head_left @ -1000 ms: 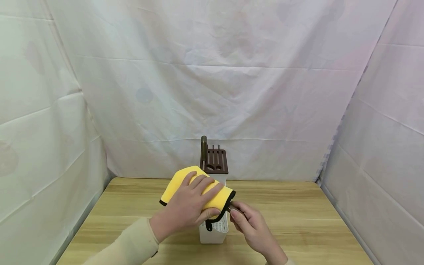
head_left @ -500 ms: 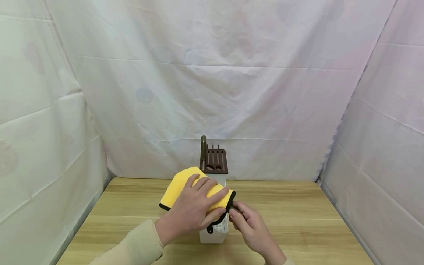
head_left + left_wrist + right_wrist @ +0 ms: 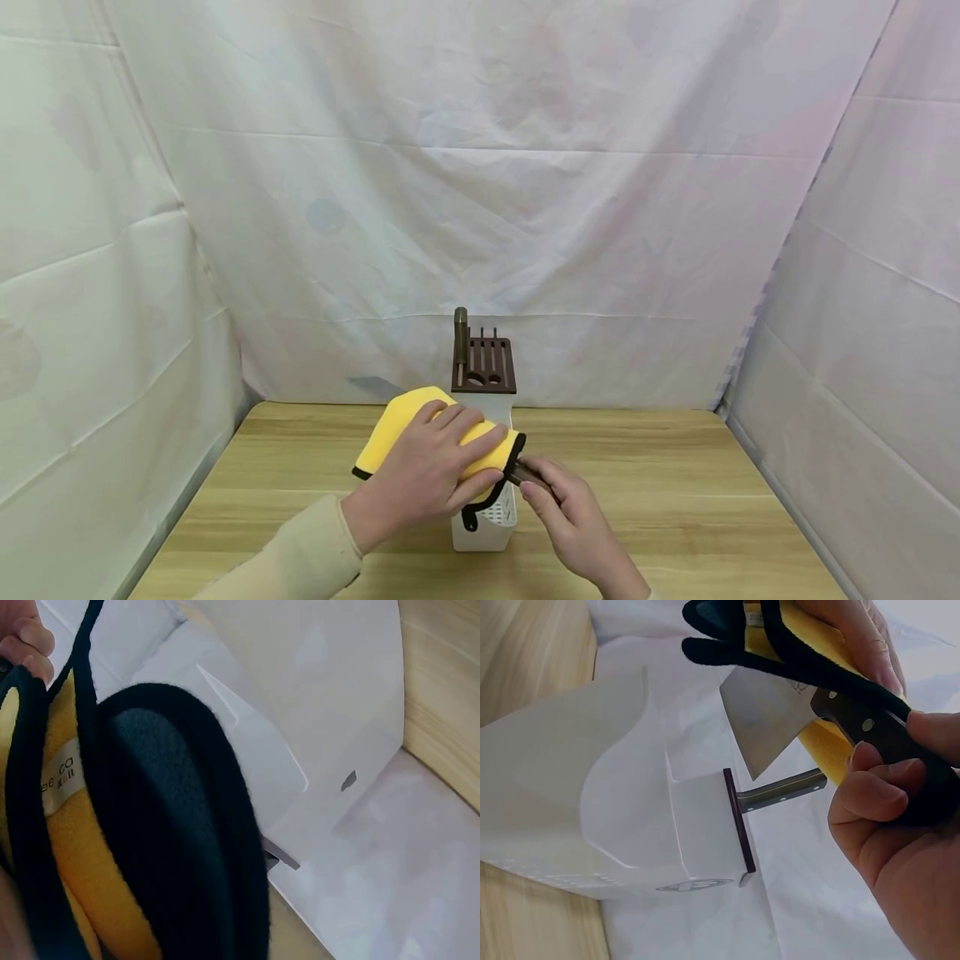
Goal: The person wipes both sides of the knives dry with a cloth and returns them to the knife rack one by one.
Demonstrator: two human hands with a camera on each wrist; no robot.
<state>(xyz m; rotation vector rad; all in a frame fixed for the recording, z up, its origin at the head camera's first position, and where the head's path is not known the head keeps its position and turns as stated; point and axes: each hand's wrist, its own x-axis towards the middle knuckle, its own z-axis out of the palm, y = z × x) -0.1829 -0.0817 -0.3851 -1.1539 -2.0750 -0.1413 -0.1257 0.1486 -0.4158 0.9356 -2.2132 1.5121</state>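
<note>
My left hand [image 3: 431, 471] lies over a yellow cloth [image 3: 397, 425] with black edging, thumb in front and fingers over the top. The cloth is folded over the blade of a kitchen knife. My right hand [image 3: 573, 517] grips the knife's dark riveted handle [image 3: 866, 727], to the right of the cloth. In the right wrist view, a wide part of the blade [image 3: 769, 712] shows below the cloth near the handle. A grey blade end [image 3: 375, 386] sticks out past the cloth's far left side in the head view. The left wrist view shows the black-edged cloth [image 3: 112, 877] up close.
Just behind and below the hands stands a white knife holder [image 3: 480, 540] with a brown slotted top [image 3: 491, 385]. One dark-handled knife [image 3: 461, 333] stands in its left side. Wood-grain tabletop [image 3: 637, 467] surrounds it, with white curtains [image 3: 480, 208] behind and at both sides.
My left hand and the cloth first slid right toward the handle, then back left. The blade end now shows beyond the cloth, and more of the handle is visible.
</note>
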